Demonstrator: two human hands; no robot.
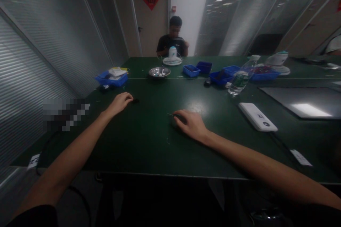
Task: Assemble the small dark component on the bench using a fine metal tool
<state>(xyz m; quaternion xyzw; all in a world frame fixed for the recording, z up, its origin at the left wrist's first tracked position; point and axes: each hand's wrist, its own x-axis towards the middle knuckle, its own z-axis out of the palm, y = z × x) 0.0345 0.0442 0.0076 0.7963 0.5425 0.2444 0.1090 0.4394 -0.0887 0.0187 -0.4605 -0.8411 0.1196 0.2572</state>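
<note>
My left hand [121, 102] reaches over the green table [149, 142], thumb and fingertips closed at the edge of a small dark flat piece [136, 101]. The piece lies on or just above the tabletop; its kind is too dim to make out. Nearer the middle, my right hand [191, 125] is curled low over the table with its fingers around a slim dark tool. A thin pale tip [169, 114] of that tool points left, out past the fingertips. Most of the tool is hidden in the hand.
Beyond my hands stand a metal bowl [159, 73] of small parts, a blue tray [112, 79] and several other blue bins. A water bottle [241, 79], a white power bank [257, 117] with a cable and a dark panel [303, 101] lie right. A person [170, 44] sits opposite behind a white fan [172, 56].
</note>
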